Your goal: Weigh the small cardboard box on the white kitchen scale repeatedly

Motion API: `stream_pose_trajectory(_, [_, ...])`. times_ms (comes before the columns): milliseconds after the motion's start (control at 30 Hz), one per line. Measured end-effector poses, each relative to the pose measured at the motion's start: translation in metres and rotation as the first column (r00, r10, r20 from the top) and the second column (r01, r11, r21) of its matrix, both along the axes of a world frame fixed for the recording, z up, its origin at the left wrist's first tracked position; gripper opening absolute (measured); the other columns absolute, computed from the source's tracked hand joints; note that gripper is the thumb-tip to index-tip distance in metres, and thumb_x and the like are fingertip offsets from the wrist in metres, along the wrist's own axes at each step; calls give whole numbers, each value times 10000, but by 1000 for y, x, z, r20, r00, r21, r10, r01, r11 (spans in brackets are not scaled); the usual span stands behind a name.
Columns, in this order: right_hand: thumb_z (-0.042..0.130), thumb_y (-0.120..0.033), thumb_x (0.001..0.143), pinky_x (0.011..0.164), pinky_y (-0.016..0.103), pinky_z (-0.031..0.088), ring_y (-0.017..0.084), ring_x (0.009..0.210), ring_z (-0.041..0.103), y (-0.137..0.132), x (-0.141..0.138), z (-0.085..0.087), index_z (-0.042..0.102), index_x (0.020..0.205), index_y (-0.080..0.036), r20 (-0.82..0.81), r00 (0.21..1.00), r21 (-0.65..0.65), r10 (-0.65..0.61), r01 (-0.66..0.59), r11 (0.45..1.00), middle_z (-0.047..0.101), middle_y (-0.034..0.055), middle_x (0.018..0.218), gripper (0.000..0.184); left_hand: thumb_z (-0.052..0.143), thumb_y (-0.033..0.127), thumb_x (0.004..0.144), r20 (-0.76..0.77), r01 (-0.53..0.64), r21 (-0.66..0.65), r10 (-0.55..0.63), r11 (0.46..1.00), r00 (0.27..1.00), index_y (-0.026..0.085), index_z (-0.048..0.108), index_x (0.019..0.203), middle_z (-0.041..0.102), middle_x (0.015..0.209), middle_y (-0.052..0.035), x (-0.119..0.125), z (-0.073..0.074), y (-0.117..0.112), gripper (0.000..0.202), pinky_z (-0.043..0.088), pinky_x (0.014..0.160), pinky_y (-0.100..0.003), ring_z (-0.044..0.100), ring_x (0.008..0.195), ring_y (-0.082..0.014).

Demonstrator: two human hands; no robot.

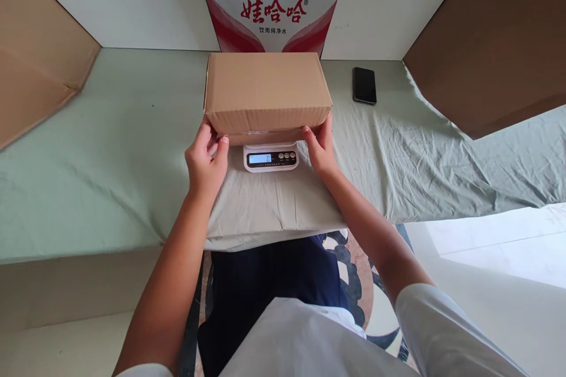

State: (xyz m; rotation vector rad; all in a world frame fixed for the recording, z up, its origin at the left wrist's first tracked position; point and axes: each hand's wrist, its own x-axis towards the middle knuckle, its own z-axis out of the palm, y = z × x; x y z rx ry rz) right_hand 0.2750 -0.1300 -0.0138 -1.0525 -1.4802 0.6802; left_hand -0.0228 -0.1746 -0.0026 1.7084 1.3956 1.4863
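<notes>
A closed brown cardboard box (266, 91) sits over a small white digital scale (270, 157), whose display and buttons stick out at the front. My left hand (204, 159) grips the box's lower left front corner, fingers curled on it. At the lower right front corner my right hand (319, 145) holds the box the same way. The scale's screen is lit; its reading looks like 0.
A pale green sheet (115, 147) covers the table. A black phone (364, 85) lies at the back right. A red and white printed carton (269, 9) stands behind the box. Large brown cardboard pieces lean at the far left (35, 65) and right (499, 53).
</notes>
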Motion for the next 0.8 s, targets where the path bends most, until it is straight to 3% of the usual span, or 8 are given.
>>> stream_pose_trajectory(100, [578, -917, 936, 1353, 681, 485, 387, 1560, 521, 1, 0, 0, 456, 1653, -454, 3, 1000, 2, 0, 0, 1000, 558, 96, 1621, 862, 674, 474, 1061, 3, -76, 26, 76, 997, 997, 360, 657, 1603, 797, 1400, -97, 1, 1, 0, 554, 603, 1276, -505, 744, 1427, -319])
stream_pose_trajectory(367, [584, -915, 943, 1363, 655, 452, 391, 1557, 501, 4, -1, -6, 441, 1686, -410, -6, 1000, 46, 14, -14, 999, 565, 108, 1634, 910, 770, 504, 985, 105, -72, 27, 69, 997, 992, 265, 729, 1486, 805, 1322, -128, 4, 4, 2, 557, 600, 1270, -531, 765, 1362, -333])
stream_pose_trajectory(533, [586, -831, 1001, 1383, 648, 423, 374, 1612, 463, 3, -1, -11, 436, 1681, -432, 9, 1000, 106, 5, -5, 994, 534, 91, 1674, 802, 827, 464, 933, 163, -69, -11, 70, 998, 984, 261, 749, 1438, 804, 1307, -123, 6, 8, 2, 549, 579, 1290, -548, 757, 1371, -338])
stream_pose_trajectory(800, [571, -822, 1011, 1411, 646, 394, 365, 1638, 451, 7, 2, -15, 412, 1700, -423, 24, 1000, 111, 7, -9, 994, 527, 86, 1698, 812, 838, 421, 923, 189, -61, -34, 67, 998, 980, 258, 743, 1455, 792, 1378, -130, 5, 7, 2, 564, 549, 1318, -535, 733, 1429, -337])
